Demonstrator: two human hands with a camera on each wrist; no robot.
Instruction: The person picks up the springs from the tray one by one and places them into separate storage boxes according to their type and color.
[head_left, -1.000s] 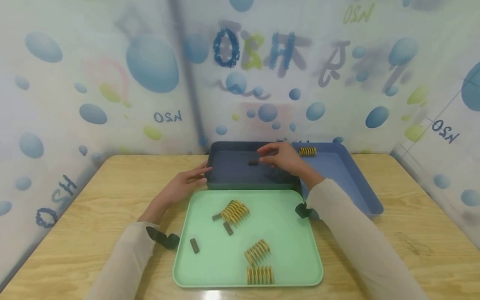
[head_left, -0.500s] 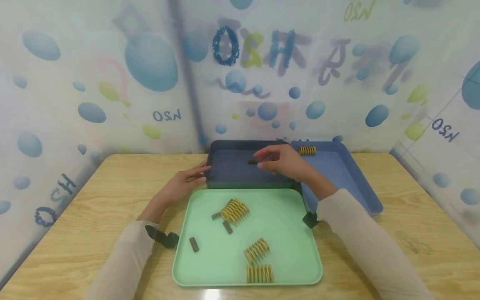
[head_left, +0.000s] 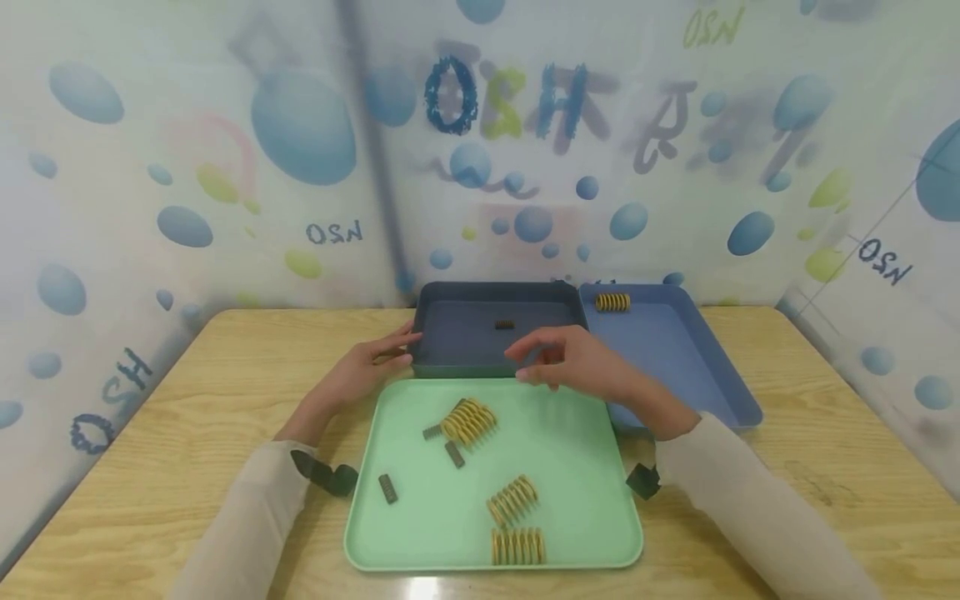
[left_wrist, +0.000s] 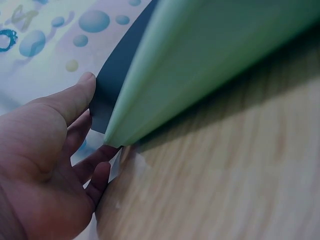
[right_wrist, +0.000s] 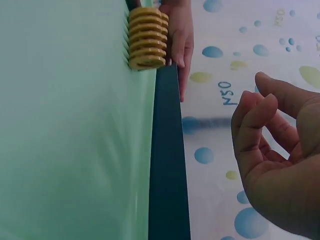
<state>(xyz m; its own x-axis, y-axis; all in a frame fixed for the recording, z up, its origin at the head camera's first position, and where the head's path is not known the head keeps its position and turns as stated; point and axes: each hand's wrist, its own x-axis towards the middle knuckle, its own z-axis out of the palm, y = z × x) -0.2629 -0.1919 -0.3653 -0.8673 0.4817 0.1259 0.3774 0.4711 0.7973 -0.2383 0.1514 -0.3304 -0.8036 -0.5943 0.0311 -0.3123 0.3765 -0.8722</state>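
Note:
My left hand (head_left: 367,372) rests its fingers against the left edge of the dark tray (head_left: 450,369); in the left wrist view the thumb touches the tray's wall. Over the near right part of that tray and the far edge of the green tray (head_left: 577,500) hovers my right hand (head_left: 573,362), its fingers loosely bent with nothing between them. A small dark spring (head_left: 505,325) lies in the dark tray. On the green tray, yellow springs (head_left: 469,422) lie bunched near small dark springs (head_left: 454,455). Two more yellow springs, one at the front (head_left: 518,547), lie nearer me.
Right of the dark tray stands a blue tray (head_left: 720,375) with one yellow spring (head_left: 612,302) at its far left corner. All three trays stand on a wooden table (head_left: 187,433). A patterned backdrop (head_left: 480,167) rises behind them.
My right hand has drawn back toward me from above the dark tray, away from the small dark spring, which stays in place. The left hand keeps its position.

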